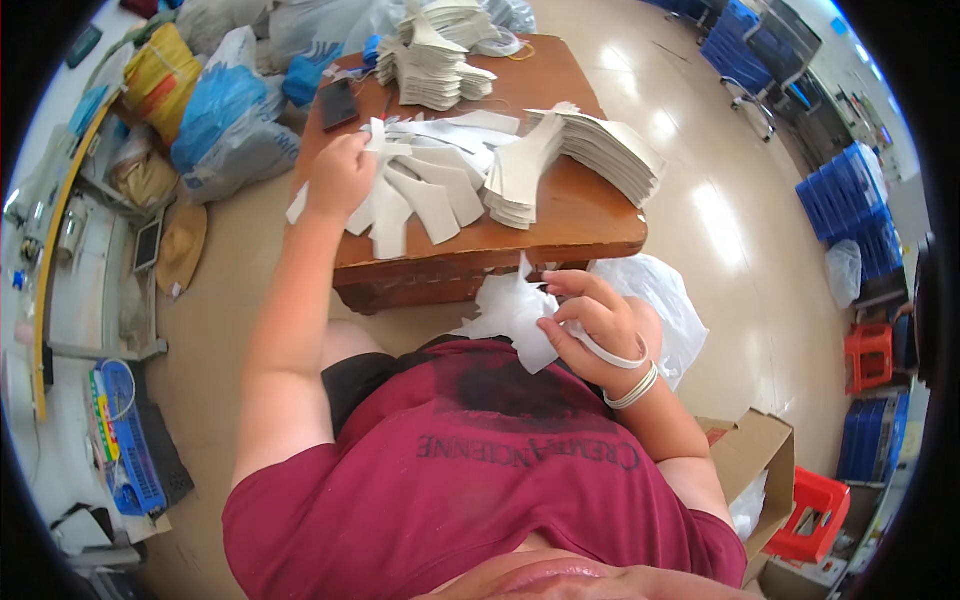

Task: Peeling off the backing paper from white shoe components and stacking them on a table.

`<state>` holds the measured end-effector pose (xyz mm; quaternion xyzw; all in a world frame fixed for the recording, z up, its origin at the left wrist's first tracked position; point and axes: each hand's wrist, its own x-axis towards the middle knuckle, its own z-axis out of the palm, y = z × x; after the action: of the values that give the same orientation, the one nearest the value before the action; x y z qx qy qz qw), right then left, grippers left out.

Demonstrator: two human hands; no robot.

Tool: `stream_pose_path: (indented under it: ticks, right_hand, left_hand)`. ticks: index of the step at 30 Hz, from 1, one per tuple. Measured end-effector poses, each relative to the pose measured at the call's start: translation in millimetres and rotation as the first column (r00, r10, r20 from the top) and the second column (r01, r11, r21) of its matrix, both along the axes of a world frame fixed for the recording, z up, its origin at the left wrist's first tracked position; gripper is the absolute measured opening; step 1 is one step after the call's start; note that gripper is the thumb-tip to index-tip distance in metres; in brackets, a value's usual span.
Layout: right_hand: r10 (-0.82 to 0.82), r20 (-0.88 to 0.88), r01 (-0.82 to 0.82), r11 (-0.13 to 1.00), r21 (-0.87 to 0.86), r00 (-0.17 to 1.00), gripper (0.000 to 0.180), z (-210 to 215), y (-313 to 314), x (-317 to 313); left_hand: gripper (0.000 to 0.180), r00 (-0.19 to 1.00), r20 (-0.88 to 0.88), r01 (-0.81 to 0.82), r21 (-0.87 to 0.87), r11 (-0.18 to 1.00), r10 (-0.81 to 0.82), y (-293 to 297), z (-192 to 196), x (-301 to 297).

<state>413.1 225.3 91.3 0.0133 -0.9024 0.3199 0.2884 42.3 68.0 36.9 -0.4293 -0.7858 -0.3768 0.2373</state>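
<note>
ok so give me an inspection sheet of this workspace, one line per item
surface: brown wooden table, edges worn
job's things: fanned white pieces overlapping at the front; curved stack to their right; far stacks behind
clutter: dark flat rectangular object near the left edge; white plastic bag beside the right forearm
hands: left hand at the fanned pieces, fingertip grip unclear; right hand holding thin white sheets above the lap
cables: thin yellow loop at the far edge, cable or string unclear
surroundings: stuffed bags left, blue crates and red stool right
</note>
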Motion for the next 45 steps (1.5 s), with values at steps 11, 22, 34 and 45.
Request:
stream_pose_path:
  ticks: [11, 22, 34, 45]
  right_hand:
    - [-0.054, -0.139, -0.025, 0.860, -0.510, 0.989, 0.026, -25, -31, -39]
    - [0.294, -0.361, -0.315, 0.949, -0.001, 0.885, 0.016, -21, -30, -8]
    - [0.069, -0.437, 0.022, 0.980, 0.200, 0.897, 0.014, -32, -21, -5]
    - [-0.028, -0.438, 0.159, 0.950, 0.267, 0.899, 0.016, -23, -20, 1]
  left_hand:
    - [0.025, 0.657, 0.353, 0.708, 0.014, 0.706, -0.666, -12, 87, 210]
    - [0.020, 0.914, -0.306, 0.269, -0.032, 0.963, -0.266, -18, 67, 188]
    - [0.016, 0.808, 0.093, 0.588, -0.153, 0.794, -0.581, -11, 40, 219]
    - [0.020, 0.811, -0.168, 0.520, -0.230, 0.823, -0.560, -12, 45, 222]
